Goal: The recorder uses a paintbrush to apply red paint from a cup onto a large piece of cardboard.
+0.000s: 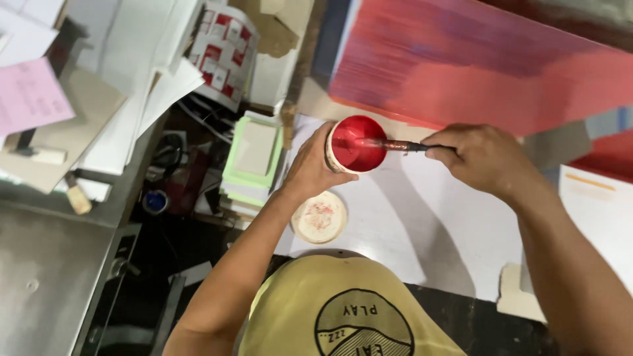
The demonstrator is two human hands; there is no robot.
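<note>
A round lid with red smears lies on the white sheet. Just past it, the left hand wraps around a cup of red paint. The right hand pinches a brush dipped inside. Behind sits a red-painted stack.

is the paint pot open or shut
Open: the paint pot shows red paint inside with a brush dipped in; its lid lies on the white sheet.

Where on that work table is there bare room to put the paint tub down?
Bare white sheet lies right of the round paint-smeared lid, under the right hand. Left of the red paint tub, in the left hand, green-edged card stacks and papers crowd.
</note>
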